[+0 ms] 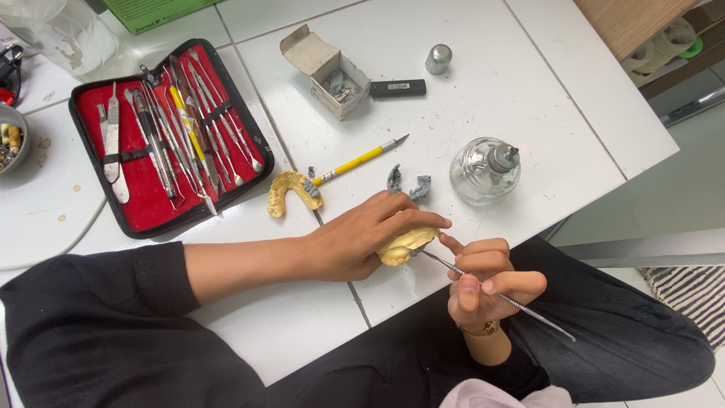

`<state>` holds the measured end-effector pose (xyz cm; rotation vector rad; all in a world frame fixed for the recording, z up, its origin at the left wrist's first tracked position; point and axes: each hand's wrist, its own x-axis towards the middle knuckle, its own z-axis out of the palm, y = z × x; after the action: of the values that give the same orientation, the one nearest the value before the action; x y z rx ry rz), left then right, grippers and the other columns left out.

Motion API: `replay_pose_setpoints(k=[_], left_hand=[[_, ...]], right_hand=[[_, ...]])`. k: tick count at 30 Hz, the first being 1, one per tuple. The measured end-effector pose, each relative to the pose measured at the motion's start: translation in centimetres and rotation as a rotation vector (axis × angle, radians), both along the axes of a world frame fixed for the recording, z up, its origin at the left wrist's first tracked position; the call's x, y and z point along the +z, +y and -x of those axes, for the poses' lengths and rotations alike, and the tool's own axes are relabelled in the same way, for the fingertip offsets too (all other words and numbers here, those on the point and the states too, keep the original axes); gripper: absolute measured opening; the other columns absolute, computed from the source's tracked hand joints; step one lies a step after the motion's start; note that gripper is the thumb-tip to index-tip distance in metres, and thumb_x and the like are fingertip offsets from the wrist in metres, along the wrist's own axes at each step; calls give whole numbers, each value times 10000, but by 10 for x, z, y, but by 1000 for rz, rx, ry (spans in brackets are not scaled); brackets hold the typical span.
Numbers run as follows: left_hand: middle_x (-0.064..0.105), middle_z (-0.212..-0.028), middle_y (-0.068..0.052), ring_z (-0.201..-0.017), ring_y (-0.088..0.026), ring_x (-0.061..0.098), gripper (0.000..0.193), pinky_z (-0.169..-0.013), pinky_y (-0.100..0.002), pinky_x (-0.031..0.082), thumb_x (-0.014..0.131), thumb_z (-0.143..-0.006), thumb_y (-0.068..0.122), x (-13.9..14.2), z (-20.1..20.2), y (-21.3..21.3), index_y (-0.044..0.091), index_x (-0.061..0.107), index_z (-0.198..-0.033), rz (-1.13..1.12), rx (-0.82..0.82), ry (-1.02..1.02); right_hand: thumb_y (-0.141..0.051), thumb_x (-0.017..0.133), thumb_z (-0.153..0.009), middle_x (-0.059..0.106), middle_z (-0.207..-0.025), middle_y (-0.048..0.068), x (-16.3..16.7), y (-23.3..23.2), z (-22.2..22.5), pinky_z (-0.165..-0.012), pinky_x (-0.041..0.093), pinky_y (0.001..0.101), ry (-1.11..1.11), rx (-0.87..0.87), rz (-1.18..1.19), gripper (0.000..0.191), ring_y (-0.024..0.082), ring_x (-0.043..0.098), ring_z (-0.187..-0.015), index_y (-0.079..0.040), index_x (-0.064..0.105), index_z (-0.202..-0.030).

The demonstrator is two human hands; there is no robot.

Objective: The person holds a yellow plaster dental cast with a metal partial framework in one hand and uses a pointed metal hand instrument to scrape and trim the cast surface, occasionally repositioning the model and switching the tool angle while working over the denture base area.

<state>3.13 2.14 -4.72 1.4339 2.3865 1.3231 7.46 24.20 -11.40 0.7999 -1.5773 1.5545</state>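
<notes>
Left hand (362, 242) clamped on yellow dental cast (404, 245) at tabletop (302, 317) front edge — right hand (483, 283) pinches metal carving instrument (521, 306), tip at cast.

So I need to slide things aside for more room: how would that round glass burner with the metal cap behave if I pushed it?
The glass burner looks squat and wide-bellied, so it would probably slide rather than tip on the smooth white table. Being clear glass, it is likely fragile. It stands fairly near the table edge, so a hard shove seems risky.

Bare tabletop (498, 98) lies open between the cardboard box (332, 72) and glass burner (485, 170).
</notes>
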Motion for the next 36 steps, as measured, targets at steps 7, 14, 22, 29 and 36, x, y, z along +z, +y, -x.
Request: replay_pose_setpoints(k=[7, 14, 22, 29, 36], left_hand=[[537, -1132, -63, -1059, -254, 558, 791, -900, -399, 497, 739, -798, -33, 2, 0, -1, 216, 458, -1493, 11, -2, -9], [534, -1122, -61, -1050, -252, 558, 792, -890, -402, 496, 738, -796, -39, 1, 0, -1, 219, 460, -1491, 19, -2, -12], [541, -1147, -64, -1078, -255, 563, 793, -919, -399, 500, 745, -794, -35, 0, 1, -1, 209, 456, -1492, 14, -2, -5], [546, -1151, -65, -1081, -257, 565, 792, -913, -395, 501, 737, -783, -42, 1, 0, -1, 207, 460, -1482, 15, 5, -2], [546, -1155, -74, -1084, -266, 563, 774, -921, -393, 496, 733, -792, -42, 3, -2, -2, 197, 462, -1477, -6, -1, -3]], right_hand=[[20, 497, -887, 559, -686, 107, -1, 0, -1, -772, 709, 447, -13, 11, 33, 291, 163, 540, -737, -113, 290, -1043], [24, 490, -888, 568, -702, 117, -3, 2, -1, -799, 707, 454, -22, 19, 22, 289, 157, 546, -755, -110, 291, -1050], [19, 495, -887, 570, -708, 123, -3, 2, 1, -785, 700, 457, -7, 27, 11, 283, 150, 531, -737, -107, 297, -1046], [6, 482, -914, 556, -712, 114, 1, -2, -3, -711, 710, 388, -49, -8, 20, 269, 144, 519, -731, -116, 285, -1050], [6, 493, -925, 557, -703, 106, 3, -2, -3, -657, 701, 346, -49, -6, 30, 270, 124, 510, -700, -118, 288, -1050]])
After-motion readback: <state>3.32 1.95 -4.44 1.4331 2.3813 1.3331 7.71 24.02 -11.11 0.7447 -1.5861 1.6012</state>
